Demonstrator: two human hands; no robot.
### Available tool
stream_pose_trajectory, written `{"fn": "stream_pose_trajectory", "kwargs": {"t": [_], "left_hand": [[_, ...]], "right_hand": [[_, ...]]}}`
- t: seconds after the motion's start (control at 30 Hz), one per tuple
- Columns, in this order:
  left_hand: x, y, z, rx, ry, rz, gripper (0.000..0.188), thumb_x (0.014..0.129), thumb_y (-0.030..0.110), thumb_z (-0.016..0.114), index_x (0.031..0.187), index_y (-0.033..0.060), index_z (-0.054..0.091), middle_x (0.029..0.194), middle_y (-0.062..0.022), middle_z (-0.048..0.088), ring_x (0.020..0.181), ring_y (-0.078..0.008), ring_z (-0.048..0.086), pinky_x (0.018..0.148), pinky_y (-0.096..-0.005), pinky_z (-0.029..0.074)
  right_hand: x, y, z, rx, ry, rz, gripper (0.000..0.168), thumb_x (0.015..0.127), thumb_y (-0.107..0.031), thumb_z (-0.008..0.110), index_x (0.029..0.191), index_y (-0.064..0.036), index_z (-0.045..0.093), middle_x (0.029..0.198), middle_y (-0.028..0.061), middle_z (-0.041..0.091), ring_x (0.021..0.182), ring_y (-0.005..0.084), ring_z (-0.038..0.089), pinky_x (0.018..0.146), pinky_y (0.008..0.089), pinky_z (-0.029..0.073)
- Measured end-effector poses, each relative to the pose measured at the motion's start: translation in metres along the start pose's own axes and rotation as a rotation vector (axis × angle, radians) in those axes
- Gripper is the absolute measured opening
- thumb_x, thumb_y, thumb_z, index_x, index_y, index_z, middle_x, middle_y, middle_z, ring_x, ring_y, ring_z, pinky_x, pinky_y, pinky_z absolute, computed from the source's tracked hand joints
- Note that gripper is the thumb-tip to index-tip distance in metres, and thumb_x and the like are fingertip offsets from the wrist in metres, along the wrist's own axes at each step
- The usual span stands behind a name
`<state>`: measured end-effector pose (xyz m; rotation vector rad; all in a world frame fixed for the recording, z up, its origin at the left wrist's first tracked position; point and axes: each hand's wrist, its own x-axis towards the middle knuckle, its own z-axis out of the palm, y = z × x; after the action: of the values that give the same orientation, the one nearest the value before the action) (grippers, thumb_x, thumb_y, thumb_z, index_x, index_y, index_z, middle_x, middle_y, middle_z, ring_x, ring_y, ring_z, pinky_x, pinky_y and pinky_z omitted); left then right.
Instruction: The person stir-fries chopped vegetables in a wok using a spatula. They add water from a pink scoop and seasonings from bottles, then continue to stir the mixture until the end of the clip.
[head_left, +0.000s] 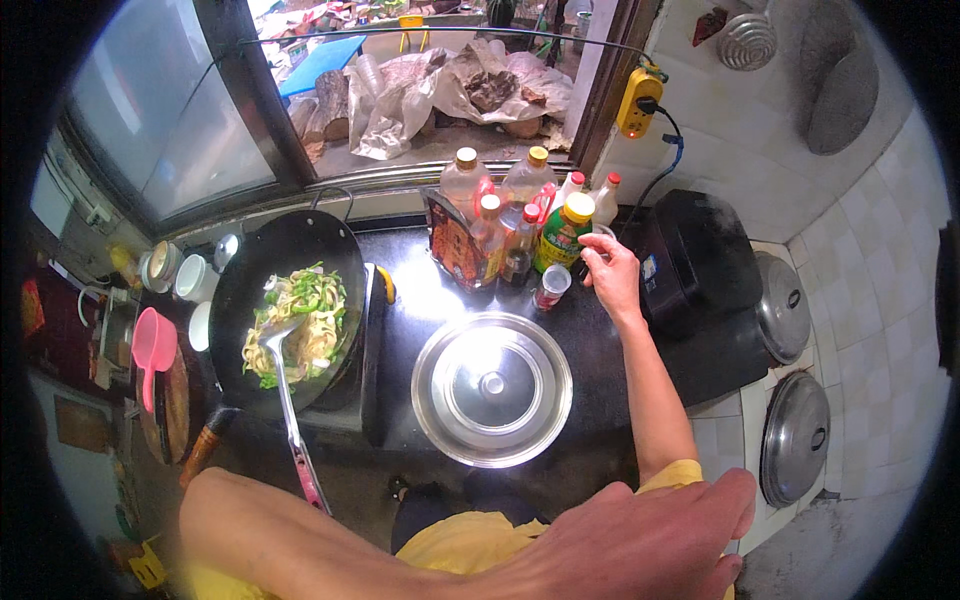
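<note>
My right hand (611, 271) reaches over the counter beside a green bottle with a yellow cap (562, 236). Its fingers are loosely bent and apart, and I see nothing in them. A small clear-topped jar (553, 286) stands just left of it. My left hand (652, 529) is blurred and close to the camera at the bottom right, its back towards me and its fingertips hidden. On the left, a black wok (232, 330) holds sliced green peppers and pale strips (311, 289). A metal spatula (283, 375) rests in the wok, its pink handle pointing towards me.
A shiny steel basin with a lid (491, 390) sits mid-counter. Bottles (517, 187) and a dark packet (454, 240) line the window side. A black appliance (701, 255) stands right, near lidded pots (795, 442). A pink ladle (154, 341) and white bowls (196, 277) are left.
</note>
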<state>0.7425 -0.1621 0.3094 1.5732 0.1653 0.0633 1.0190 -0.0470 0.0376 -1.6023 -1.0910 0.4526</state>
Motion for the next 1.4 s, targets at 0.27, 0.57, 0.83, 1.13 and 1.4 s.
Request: {"fn": "stream_pose_trajectory", "kwargs": {"t": [0.27, 0.57, 0.83, 1.13, 1.4], "left_hand": [[-0.007, 0.003, 0.002, 0.033, -0.007, -0.044, 0.011, 0.094, 0.008, 0.051, 0.098, -0.0019, 0.050, 0.079, -0.0130, 0.061, 0.072, -0.0232, 0.060, 0.065, -0.0365, 0.049], [-0.007, 0.002, -0.008, -0.275, -0.039, -0.060, 0.007, 0.091, 0.004, 0.055, 0.097, -0.0002, 0.054, 0.071, -0.0072, 0.060, 0.054, -0.0137, 0.056, 0.045, -0.0235, 0.046], [-0.021, -0.029, -0.013, -0.202, 0.145, 0.181, 0.005, 0.090, 0.002, 0.053, 0.095, -0.0011, 0.054, 0.068, -0.0082, 0.061, 0.052, -0.0151, 0.058, 0.044, -0.0249, 0.046], [-0.024, -0.004, -0.030, -0.183, -0.009, -0.118, 0.007, 0.091, 0.002, 0.050, 0.092, -0.0025, 0.055, 0.071, -0.0106, 0.063, 0.062, -0.0174, 0.062, 0.055, -0.0302, 0.049], [-0.042, -0.019, 0.001, 0.249, 0.180, 0.336, 0.008, 0.086, 0.003, 0.060, 0.090, -0.0030, 0.056, 0.075, -0.0125, 0.064, 0.068, -0.0164, 0.064, 0.060, -0.0290, 0.050]], "right_hand": [[0.022, -0.010, -0.006, -0.073, 0.036, -0.002, 0.019, 0.089, -0.012, 0.065, 0.104, -0.003, 0.072, 0.072, 0.0033, 0.067, 0.050, 0.0084, 0.058, 0.048, 0.0249, 0.047], [0.020, -0.001, 0.009, -0.102, -0.010, 0.025, 0.019, 0.088, -0.013, 0.065, 0.103, -0.005, 0.073, 0.074, 0.0059, 0.069, 0.051, 0.0119, 0.062, 0.051, 0.0277, 0.050], [0.019, 0.014, 0.033, -0.055, -0.025, -0.029, 0.019, 0.089, -0.006, 0.064, 0.105, -0.002, 0.071, 0.090, 0.0053, 0.073, 0.054, 0.0077, 0.059, 0.050, 0.0242, 0.049], [-0.003, -0.011, 0.013, 0.022, -0.015, 0.052, 0.015, 0.088, -0.007, 0.067, 0.101, -0.003, 0.073, 0.076, 0.0018, 0.069, 0.053, 0.0059, 0.057, 0.048, 0.0231, 0.046], [-0.049, -0.017, -0.014, -0.086, 0.053, 0.083, 0.015, 0.086, -0.008, 0.069, 0.100, -0.004, 0.073, 0.068, -0.0001, 0.064, 0.053, 0.0055, 0.055, 0.048, 0.0239, 0.045]]}}
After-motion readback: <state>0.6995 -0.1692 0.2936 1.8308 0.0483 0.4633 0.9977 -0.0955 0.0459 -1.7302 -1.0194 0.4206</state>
